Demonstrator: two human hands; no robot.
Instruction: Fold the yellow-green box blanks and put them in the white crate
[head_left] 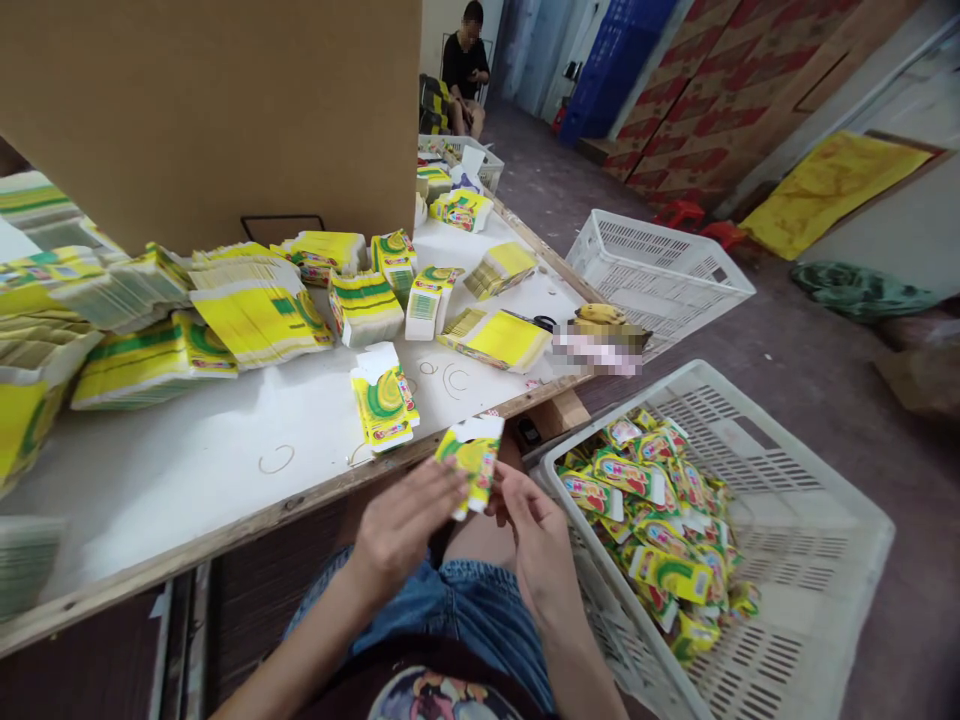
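Between my two hands, above my lap at the table's front edge, is a small yellow and green printed carton (474,455). My left hand (405,520) has its fingers laid against the carton's left side. On the other side my right hand (529,520) pinches the carton's edge between thumb and fingers. Just beyond them a small pile of flat yellow cartons (384,400) lies on the white table (300,430). To my right a white plastic crate (810,560) holds many folded yellow cartons (667,540).
Bundled stacks of cartons (255,310) line the table before a large cardboard box (225,110). Bananas (600,315) lie at the table's right corner. A second white crate (660,260) stands behind. Farther off, a person (466,70) sits near a blue panel (615,65).
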